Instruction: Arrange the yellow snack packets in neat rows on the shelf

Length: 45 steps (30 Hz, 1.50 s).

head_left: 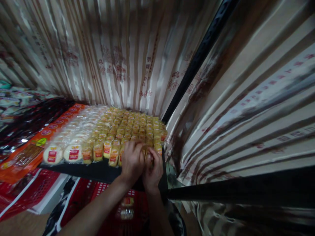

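- The small yellow packs (134, 126) stand in many close rows on a black shelf (98, 172), under and around the hands.
- Each one is short and puffy, with smooth, rounded sides. The clear wrap has little shiny spots.
- The front ones have a red or orange label low down. The writing is too blurry to read.
- Some look light yellow, and others look more brown. The front row is a bit crooked.
- The left hand (133, 160) is bent over the front packs, with its fingers curled down. I can't tell if it has hold of one.
- The right hand (153, 167) is close beside it, half closed, with its fingers bent in. A dark yellow pack shows between the hands, but it is too blurry to tell if the right hand grips it.
- Just left of the yellow packs are round white packs (73, 152) with red labels.
- Next come flat orange bags (27, 152).
- Below the shelf, a red basket (98, 190) has a few small packs in it.
- A striped curtain (128, 65) hangs behind.
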Motion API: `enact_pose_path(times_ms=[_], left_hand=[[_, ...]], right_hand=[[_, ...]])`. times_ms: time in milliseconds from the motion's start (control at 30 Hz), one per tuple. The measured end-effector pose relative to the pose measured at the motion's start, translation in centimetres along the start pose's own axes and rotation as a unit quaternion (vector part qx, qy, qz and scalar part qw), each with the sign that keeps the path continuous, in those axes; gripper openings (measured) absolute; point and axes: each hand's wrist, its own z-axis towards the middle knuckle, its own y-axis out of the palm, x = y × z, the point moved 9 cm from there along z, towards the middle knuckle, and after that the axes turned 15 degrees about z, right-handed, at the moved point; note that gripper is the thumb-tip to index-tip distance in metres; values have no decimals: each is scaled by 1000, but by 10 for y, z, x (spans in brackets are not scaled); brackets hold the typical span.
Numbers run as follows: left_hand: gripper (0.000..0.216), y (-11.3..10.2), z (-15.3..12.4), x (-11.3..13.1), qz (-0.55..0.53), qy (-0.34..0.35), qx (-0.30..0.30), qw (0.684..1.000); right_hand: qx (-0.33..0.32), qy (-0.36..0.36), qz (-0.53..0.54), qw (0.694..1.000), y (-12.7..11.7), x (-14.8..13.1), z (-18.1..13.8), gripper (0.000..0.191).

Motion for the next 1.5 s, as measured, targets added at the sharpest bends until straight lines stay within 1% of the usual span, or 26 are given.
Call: enact_pose_path(times_ms=[67,133,200,267,333,400,567,700,833,900,1000,1033,1100,1167,1233,1267,1333,1400,1500], left_hand=[[23,-12,-24,-37,42,-56,22,997],[22,-20,-44,-71,78,-112,30,990],[25,-21,-57,-96,93,-151,27,984],[29,-17,-66,-111,94,-181,13,979],[32,-9,-71,-120,86,-202,-10,976],[35,-2,-73,-123,79,-212,-23,974],[38,0,-72,-125,39,-213,4,976],[41,3,-75,-134,-14,-259,-7,966],[43,4,-78,-138,-63,-289,-7,955],[39,4,-78,-139,-82,-297,-11,951],[35,-6,-75,-138,-91,-304,6,948],[35,-12,-72,-136,-93,-304,16,948],[35,-24,-66,-130,-102,-309,32,945],[36,-33,-60,-123,-119,-323,37,938],[39,-37,-52,-111,-144,-329,41,932],[40,-35,-46,-104,-166,-324,39,931],[41,-24,-34,-84,-225,-296,9,928],[40,-7,-19,-61,-269,-257,-35,928],[43,11,6,-27,-261,-178,-62,947]], right_hand=[[-47,-5,22,999,16,-9,-5,23],[-117,-13,46,992,39,-18,-12,26],[-188,-20,62,980,62,-26,-22,30],[-246,-24,70,966,81,-33,-32,32],[-282,-23,71,956,93,-37,-41,34],[-296,-26,68,952,99,-39,-46,36],[-298,-12,66,952,101,-35,-50,39],[-303,4,101,948,100,-35,-49,38],[-282,35,107,953,96,-31,-46,37],[-271,35,112,955,94,-31,-45,37],[-245,-8,121,962,88,-37,-42,37],[-224,-29,113,968,83,-39,-39,37],[-162,-62,71,982,67,-41,-31,37],[-85,-66,0,994,46,-35,-22,35],[-18,-33,-68,997,24,-23,-12,33],[8,-7,-94,996,15,-15,-9,33],[43,51,-125,990,-1,3,-5,37],[54,102,-137,984,-7,19,-5,43],[46,140,-135,980,-4,35,-9,48]])
